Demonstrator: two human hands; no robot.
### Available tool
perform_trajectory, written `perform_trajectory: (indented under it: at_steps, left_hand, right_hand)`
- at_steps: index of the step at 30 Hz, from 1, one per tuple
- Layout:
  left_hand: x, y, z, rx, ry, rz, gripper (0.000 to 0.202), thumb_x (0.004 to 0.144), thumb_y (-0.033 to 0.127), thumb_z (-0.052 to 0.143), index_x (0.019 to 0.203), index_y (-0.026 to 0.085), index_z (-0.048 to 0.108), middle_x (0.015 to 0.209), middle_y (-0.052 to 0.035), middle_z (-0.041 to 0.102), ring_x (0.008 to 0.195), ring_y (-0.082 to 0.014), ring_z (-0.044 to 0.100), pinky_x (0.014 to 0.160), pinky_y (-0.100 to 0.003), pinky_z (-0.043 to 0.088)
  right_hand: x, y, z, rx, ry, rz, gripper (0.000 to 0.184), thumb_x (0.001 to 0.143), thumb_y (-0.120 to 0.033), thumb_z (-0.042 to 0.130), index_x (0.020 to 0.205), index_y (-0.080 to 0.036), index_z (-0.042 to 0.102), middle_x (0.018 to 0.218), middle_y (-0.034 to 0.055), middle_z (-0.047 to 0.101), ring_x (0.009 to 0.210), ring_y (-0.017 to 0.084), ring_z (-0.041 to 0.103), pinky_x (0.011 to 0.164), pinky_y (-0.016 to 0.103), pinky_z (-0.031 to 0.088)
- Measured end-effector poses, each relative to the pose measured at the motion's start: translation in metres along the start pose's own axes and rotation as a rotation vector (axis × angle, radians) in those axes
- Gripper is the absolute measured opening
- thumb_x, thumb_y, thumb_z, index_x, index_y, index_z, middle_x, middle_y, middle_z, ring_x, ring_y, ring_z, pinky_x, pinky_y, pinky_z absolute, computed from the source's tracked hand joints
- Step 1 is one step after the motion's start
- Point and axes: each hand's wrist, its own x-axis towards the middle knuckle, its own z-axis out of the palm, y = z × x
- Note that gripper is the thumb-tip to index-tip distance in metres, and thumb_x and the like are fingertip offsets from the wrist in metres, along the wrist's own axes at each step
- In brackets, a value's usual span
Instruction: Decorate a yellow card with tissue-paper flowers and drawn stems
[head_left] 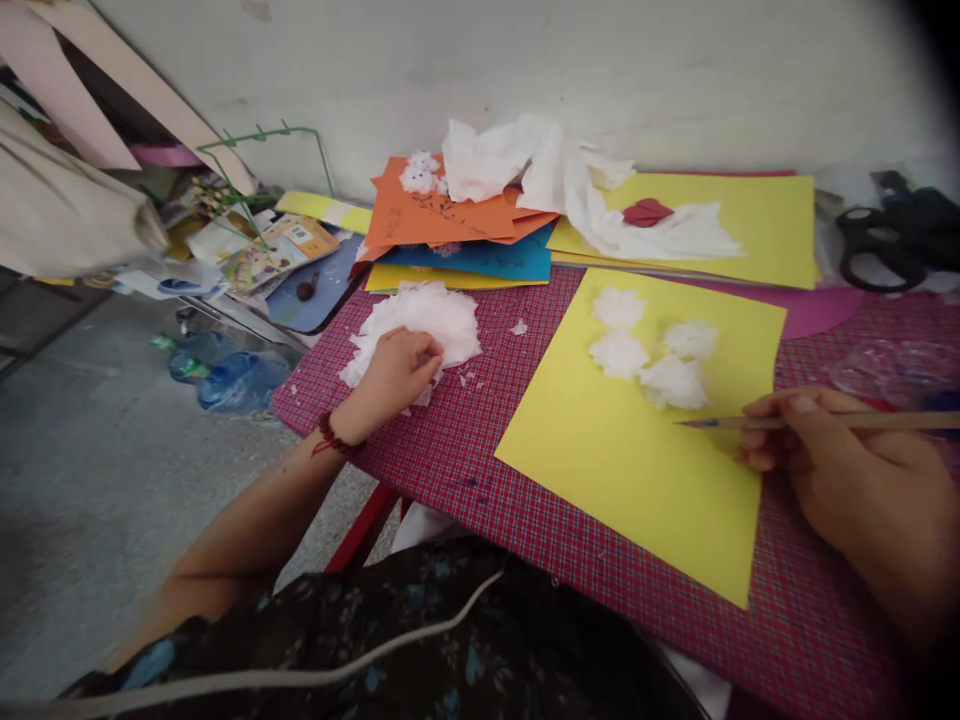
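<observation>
My left hand (pixel 396 368) rests on a heap of white tissue pieces (pixel 431 318) on the red checked tablecloth (pixel 465 450), its fingers curled and pinching into the tissue. A red bead bracelet sits on that wrist. My right hand (pixel 817 450) grips a thin wooden brush (pixel 810 422) that points left over a yellow paper sheet (pixel 630 470). Several white tissue tufts (pixel 652 350) lie on the upper part of that sheet, just beyond the brush tip.
Orange, blue and yellow paper sheets (pixel 457 235) are stacked at the back by the wall with crumpled white tissue (pixel 547 170). Black scissors (pixel 877 240) lie at the far right. Booklets and plastic bottles (pixel 225 365) sit left, beyond the table edge.
</observation>
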Motion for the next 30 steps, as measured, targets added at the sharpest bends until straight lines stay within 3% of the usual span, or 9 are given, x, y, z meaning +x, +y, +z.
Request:
perform_trajectory:
  at_steps: [7,13,17,21,26,30]
  left_hand:
    - [0.001,-0.001,-0.01,-0.121,0.1,-0.138,0.008,0.086,0.022,0.05,0.08,0.019,0.055,0.075,-0.0016,0.062,0.068,-0.0143,0.055,0.064,-0.029,0.042]
    - [-0.008,0.031,-0.028,-0.173,0.206,-0.067,0.007,0.086,0.021,0.053,0.08,0.021,0.051,0.071,0.0018,0.057,0.062,-0.0111,0.051,0.056,-0.026,0.039]
    - [0.0,0.052,-0.022,-0.257,0.069,-0.024,0.009,0.084,0.025,0.058,0.078,0.022,0.052,0.06,0.0038,0.055,0.052,-0.0107,0.05,0.048,-0.025,0.036]
    - [0.028,0.072,0.001,-0.305,-0.042,0.042,0.012,0.079,0.026,0.062,0.071,0.022,0.053,0.054,0.0038,0.055,0.047,-0.0101,0.047,0.044,-0.025,0.032]
    - [0.054,0.103,0.028,-0.506,-0.234,0.116,0.022,0.077,0.032,0.067,0.067,0.021,0.051,0.071,-0.0005,0.068,0.05,-0.0091,0.051,0.043,-0.024,0.036]
    - [0.063,0.123,0.039,-0.556,-0.361,0.115,0.014,0.074,0.022,0.064,0.069,0.021,0.051,0.059,0.0011,0.064,0.044,-0.0093,0.054,0.04,-0.023,0.038]
  right_hand:
    - [-0.001,-0.003,-0.001,-0.029,-0.014,-0.009,0.022,0.082,-0.046,0.068,0.072,-0.026,0.069,0.063,0.0065,0.06,0.052,0.017,0.056,0.055,0.037,0.044]
    - [0.0,-0.004,0.001,-0.023,-0.007,-0.043,0.023,0.082,-0.044,0.067,0.074,-0.023,0.067,0.059,0.0051,0.06,0.051,0.016,0.057,0.052,0.033,0.045]
    - [-0.004,-0.009,0.002,0.049,-0.074,-0.091,0.021,0.087,-0.037,0.062,0.076,-0.02,0.065,0.059,0.0013,0.061,0.048,0.011,0.055,0.05,0.027,0.041]
    - [-0.001,-0.012,0.001,0.112,-0.166,-0.113,0.023,0.089,-0.039,0.061,0.078,-0.02,0.065,0.065,0.0013,0.068,0.046,0.009,0.055,0.047,0.024,0.041]
    - [0.001,-0.011,0.0,0.064,-0.215,-0.088,0.027,0.087,-0.047,0.064,0.078,-0.021,0.065,0.068,0.0023,0.072,0.042,0.009,0.053,0.04,0.023,0.04]
    - [0.002,-0.008,0.001,0.011,-0.266,-0.117,0.027,0.086,-0.047,0.065,0.086,-0.021,0.067,0.081,0.0041,0.076,0.047,0.008,0.057,0.04,0.022,0.038]
